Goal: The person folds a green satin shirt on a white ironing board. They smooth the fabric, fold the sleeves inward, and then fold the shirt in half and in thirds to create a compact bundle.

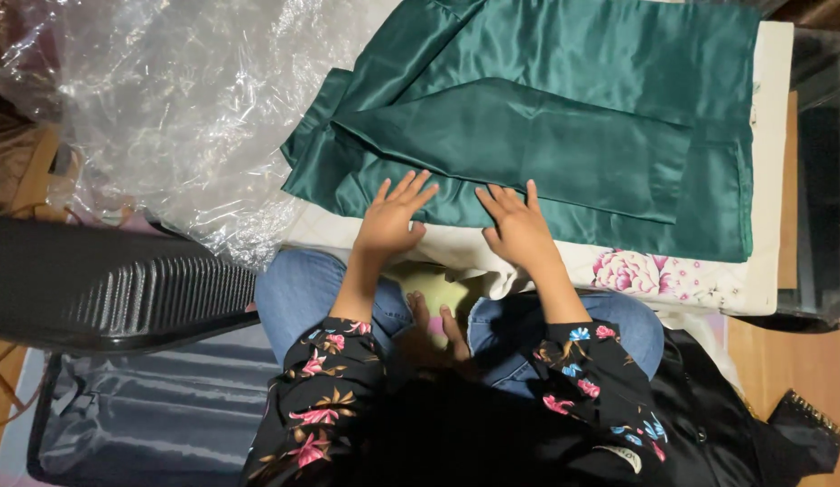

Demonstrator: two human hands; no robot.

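Hands: both are lying flat with fingers spread, side by side, and I am seeing them pressing on the near edge of the green satin cloth (537, 135); neither is pinching or gripping anything.
Left hand (388, 221): I am watching it resting palm down on the cloth's near left part, fingers fanned and pointing far.
Right hand (519, 230): it is lying just right of the left one, apart from it, palm down where the cloth's near hem is meeting the cream quilt (709, 280).
Green satin cloth: largest thing in view, it is lying folded in broad layers across the far middle and right, one flap overlapping the rest.
Clear plastic wrap (176, 99): I am seeing it heaped and crinkled at the far left, touching the cloth's left edge.
Suitcase (122, 361): it is standing open at the near left, its ribbed dark lid raised above a grey lining.
Cream quilt: it is lying under the cloth, with pink printed flowers showing at its near right.
Sleeves: black floral sleeves (321, 397) are covering both forearms, above blue jeans (298, 293).
Black garment (736, 424): it is lying at the near right beside the person's knee.
Bare feet (438, 316): they are tucked between the knees, near the quilt's edge.
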